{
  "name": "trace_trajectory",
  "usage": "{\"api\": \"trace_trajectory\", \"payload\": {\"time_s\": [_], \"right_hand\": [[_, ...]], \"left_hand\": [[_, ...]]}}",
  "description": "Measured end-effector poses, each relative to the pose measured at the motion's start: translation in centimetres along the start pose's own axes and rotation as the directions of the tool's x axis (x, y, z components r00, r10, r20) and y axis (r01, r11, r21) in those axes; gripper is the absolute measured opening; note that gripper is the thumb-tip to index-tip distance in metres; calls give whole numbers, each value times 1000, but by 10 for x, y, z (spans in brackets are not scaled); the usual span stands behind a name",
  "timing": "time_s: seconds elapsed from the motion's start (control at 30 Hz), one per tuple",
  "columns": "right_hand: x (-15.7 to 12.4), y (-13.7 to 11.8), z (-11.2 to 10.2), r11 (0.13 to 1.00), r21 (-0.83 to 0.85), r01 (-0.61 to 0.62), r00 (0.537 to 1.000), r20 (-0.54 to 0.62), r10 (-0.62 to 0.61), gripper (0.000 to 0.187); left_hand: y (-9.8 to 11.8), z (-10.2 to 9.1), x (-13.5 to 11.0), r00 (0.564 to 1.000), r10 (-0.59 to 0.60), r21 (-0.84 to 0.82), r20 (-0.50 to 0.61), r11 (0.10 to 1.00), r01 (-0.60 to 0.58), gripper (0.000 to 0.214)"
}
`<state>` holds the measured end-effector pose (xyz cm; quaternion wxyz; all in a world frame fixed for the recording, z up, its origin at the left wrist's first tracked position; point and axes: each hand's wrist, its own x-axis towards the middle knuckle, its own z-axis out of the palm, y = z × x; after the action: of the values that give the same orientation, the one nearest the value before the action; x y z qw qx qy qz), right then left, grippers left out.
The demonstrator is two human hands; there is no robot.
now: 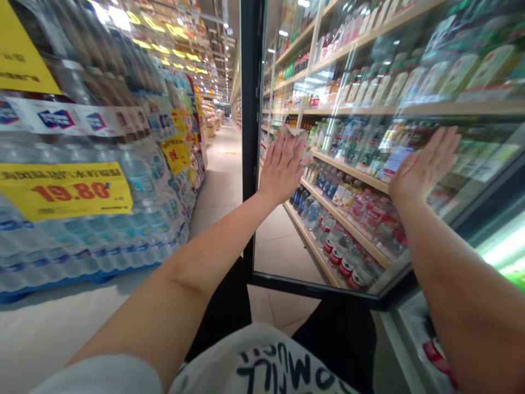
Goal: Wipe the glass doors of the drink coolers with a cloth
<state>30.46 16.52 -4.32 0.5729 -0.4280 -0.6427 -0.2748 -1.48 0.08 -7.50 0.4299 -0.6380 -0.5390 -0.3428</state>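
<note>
My left hand (283,167) lies flat with its fingers stretched out against the glass door (328,257) of a drinks fridge. It presses a crumpled white cloth (296,133) onto the pane, and the cloth shows past the fingertips. My right hand (422,164) rests flat on the same glass further right, fingers together and extended, with nothing in it. The door stands swung out on its black frame (250,137). Behind the glass are shelves of bottled drinks (348,219).
Shrink-wrapped packs of water bottles (135,180) are stacked high on the left, with a yellow price sign (65,189) reading 19.80. A tiled aisle (223,158) runs ahead between the stack and the fridges. A lit fridge interior (504,246) is at the right.
</note>
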Motion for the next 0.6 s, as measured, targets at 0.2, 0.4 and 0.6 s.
{"api": "trace_trajectory", "payload": {"time_s": [0.2, 0.4, 0.6], "right_hand": [[-1, -5, -5, 1000, 12, -4, 1000, 7, 3, 72], [0, -3, -4, 1000, 16, -4, 1000, 12, 4, 71], [0, 4, 1, 1000, -16, 13, 1000, 0, -13, 72]], "left_hand": [[8, 10, -19, 982, 159, -7, 103, 987, -159, 58], [9, 5, 6, 998, 46, -15, 32, 999, -46, 61], [7, 7, 1, 954, 295, -2, 58, 955, -295, 52]]}}
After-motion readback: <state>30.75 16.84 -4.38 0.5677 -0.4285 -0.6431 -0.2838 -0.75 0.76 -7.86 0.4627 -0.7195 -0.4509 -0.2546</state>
